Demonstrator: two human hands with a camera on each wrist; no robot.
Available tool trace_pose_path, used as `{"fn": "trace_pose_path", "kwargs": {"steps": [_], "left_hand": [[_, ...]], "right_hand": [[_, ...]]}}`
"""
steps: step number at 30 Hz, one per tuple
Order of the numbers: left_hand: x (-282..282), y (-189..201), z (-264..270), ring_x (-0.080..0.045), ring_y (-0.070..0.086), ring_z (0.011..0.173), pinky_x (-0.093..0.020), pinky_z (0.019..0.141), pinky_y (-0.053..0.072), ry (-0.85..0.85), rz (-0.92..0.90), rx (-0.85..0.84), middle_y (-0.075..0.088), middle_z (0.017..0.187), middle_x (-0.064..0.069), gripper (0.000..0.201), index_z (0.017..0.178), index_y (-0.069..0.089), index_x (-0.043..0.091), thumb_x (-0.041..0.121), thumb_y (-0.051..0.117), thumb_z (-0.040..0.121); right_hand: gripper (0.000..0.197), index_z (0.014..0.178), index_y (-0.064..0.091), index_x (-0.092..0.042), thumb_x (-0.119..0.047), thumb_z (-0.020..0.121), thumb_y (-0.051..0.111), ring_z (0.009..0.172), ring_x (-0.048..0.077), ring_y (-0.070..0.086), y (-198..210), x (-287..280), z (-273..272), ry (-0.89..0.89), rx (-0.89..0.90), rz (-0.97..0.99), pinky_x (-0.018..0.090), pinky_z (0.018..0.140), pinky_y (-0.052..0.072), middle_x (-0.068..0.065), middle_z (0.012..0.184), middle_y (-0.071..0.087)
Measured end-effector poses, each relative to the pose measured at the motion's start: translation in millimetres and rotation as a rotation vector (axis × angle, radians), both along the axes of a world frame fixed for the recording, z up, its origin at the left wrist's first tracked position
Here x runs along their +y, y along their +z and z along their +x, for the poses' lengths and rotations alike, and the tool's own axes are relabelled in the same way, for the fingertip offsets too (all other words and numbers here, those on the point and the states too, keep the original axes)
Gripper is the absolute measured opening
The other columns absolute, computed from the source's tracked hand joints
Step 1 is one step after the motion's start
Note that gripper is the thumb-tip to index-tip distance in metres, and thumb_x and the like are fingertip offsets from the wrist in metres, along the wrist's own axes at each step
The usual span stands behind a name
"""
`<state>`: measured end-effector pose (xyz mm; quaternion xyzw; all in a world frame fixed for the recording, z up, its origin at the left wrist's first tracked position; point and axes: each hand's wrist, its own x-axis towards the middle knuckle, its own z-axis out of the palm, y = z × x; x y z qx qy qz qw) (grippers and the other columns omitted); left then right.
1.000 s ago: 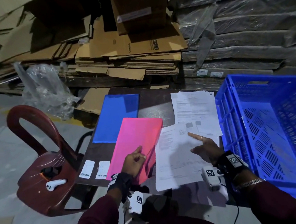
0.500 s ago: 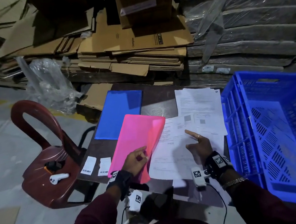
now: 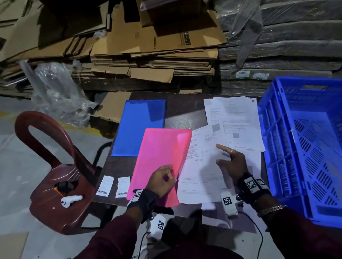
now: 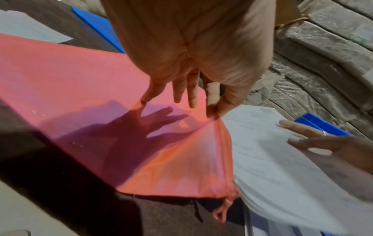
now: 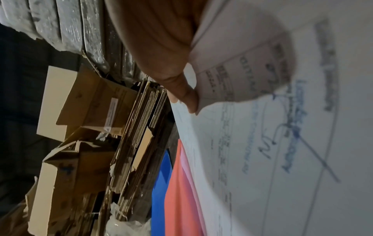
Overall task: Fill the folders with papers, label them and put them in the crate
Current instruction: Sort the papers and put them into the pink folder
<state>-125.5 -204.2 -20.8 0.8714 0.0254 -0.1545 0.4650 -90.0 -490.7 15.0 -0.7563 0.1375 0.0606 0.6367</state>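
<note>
A pink folder [image 3: 160, 160] lies on the dark table [image 3: 183, 116], overlapping a blue folder [image 3: 139, 127] behind it. My left hand [image 3: 169, 175] pinches the near right edge of the pink cover between thumb and forefinger and holds it raised [image 4: 212, 111]. A few printed sheets [image 3: 201, 175] lie against the folder's right edge. My right hand [image 3: 222, 154] rests on them, its fingers [image 4: 298, 135] straight and its thumb [image 5: 187, 99] on the paper. More papers [image 3: 234, 114] are stacked behind. The blue crate [image 3: 272, 142] stands at the right with nothing in it.
Two barcode labels [image 3: 105, 185] lie on the table's near left corner. A red plastic chair [image 3: 54, 178] at the left carries a white device [image 3: 71, 200]. Flattened cardboard [image 3: 152, 55], a plastic bag [image 3: 58, 90] and wrapped slabs [image 3: 291, 46] fill the background.
My right hand has slid the sheets left, up against the pink folder. My left hand has gone from resting on the cover to pinching its edge and lifting it.
</note>
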Motion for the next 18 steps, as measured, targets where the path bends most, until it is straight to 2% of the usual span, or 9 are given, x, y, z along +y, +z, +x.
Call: {"fn": "trace_pose_path", "kwargs": {"steps": [3, 5, 7, 10, 12, 14, 15, 18], "left_hand": [[-6, 8, -1, -0.013, 0.054, 0.122, -0.018, 0.095, 0.037, -0.061, 0.165, -0.102, 0.06, 0.129, -0.002, 0.01, 0.075, 0.063, 0.003, 0.011, 0.067, 0.08], [-11, 11, -1, -0.018, 0.056, 0.12, -0.019, 0.093, 0.04, -0.128, 0.291, -0.163, 0.06, 0.129, -0.007, 0.015, 0.088, 0.068, 0.0, 0.013, 0.061, 0.084], [-17, 15, -1, -0.02, 0.059, 0.114, -0.023, 0.093, 0.043, -0.166, 0.366, -0.184, 0.06, 0.128, -0.006, 0.018, 0.094, 0.068, 0.001, 0.016, 0.059, 0.088], [-23, 18, -2, -0.019, 0.061, 0.094, -0.025, 0.083, 0.045, -0.211, 0.408, -0.184, 0.059, 0.122, -0.003, 0.014, 0.082, 0.059, 0.009, 0.021, 0.062, 0.088], [-28, 20, -1, -0.016, 0.058, 0.086, -0.025, 0.078, 0.047, -0.221, 0.404, -0.177, 0.058, 0.114, -0.002, 0.012, 0.084, 0.057, 0.01, 0.02, 0.061, 0.089], [-31, 21, 1, -0.018, 0.059, 0.088, -0.029, 0.081, 0.05, -0.233, 0.382, -0.175, 0.056, 0.113, -0.003, 0.006, 0.089, 0.059, 0.008, 0.014, 0.06, 0.089], [-33, 23, 1, -0.019, 0.059, 0.09, -0.03, 0.082, 0.051, -0.238, 0.373, -0.172, 0.056, 0.113, -0.004, 0.005, 0.091, 0.06, 0.007, 0.012, 0.059, 0.089], [-39, 25, 4, -0.021, 0.06, 0.094, -0.029, 0.084, 0.05, -0.234, 0.354, -0.187, 0.056, 0.115, -0.006, 0.004, 0.091, 0.06, 0.006, 0.008, 0.057, 0.09]], "right_hand": [[0.057, 0.123, 0.068, -0.021, 0.011, 0.076, 0.066, 0.119, 0.009, 0.057, 0, 1, -2, -0.028, -0.003, 0.007, 0.019, 0.09, 0.048, -0.006, 0.122, 0.067], [0.057, 0.124, 0.068, -0.023, 0.009, 0.076, 0.065, 0.118, 0.008, 0.058, 0, 1, -5, -0.037, -0.02, -0.022, 0.007, 0.082, 0.046, -0.007, 0.122, 0.067], [0.058, 0.126, 0.067, -0.022, 0.008, 0.077, 0.064, 0.118, 0.007, 0.058, 3, 1, -8, -0.051, -0.047, -0.033, 0.002, 0.079, 0.045, -0.007, 0.124, 0.067], [0.059, 0.132, 0.062, -0.019, 0.008, 0.079, 0.063, 0.116, 0.008, 0.057, 4, 3, -11, -0.057, -0.079, -0.076, 0.001, 0.084, 0.044, -0.007, 0.128, 0.063], [0.061, 0.133, 0.061, -0.023, 0.007, 0.08, 0.063, 0.109, 0.006, 0.058, 0, 5, -12, -0.069, -0.08, -0.055, 0.008, 0.086, 0.047, -0.007, 0.127, 0.06], [0.065, 0.132, 0.06, -0.029, 0.01, 0.08, 0.063, 0.095, 0.002, 0.056, -7, 7, -12, -0.119, -0.06, 0.069, 0.012, 0.075, 0.05, -0.004, 0.126, 0.059], [0.066, 0.133, 0.06, -0.026, 0.012, 0.08, 0.063, 0.098, 0.004, 0.054, -10, 7, -12, -0.148, -0.055, 0.131, 0.011, 0.075, 0.048, -0.003, 0.13, 0.058], [0.062, 0.136, 0.057, -0.014, 0.016, 0.083, 0.061, 0.126, 0.004, 0.047, -16, 6, -15, -0.147, -0.06, 0.203, 0.006, 0.082, 0.047, -0.003, 0.137, 0.052]]}}
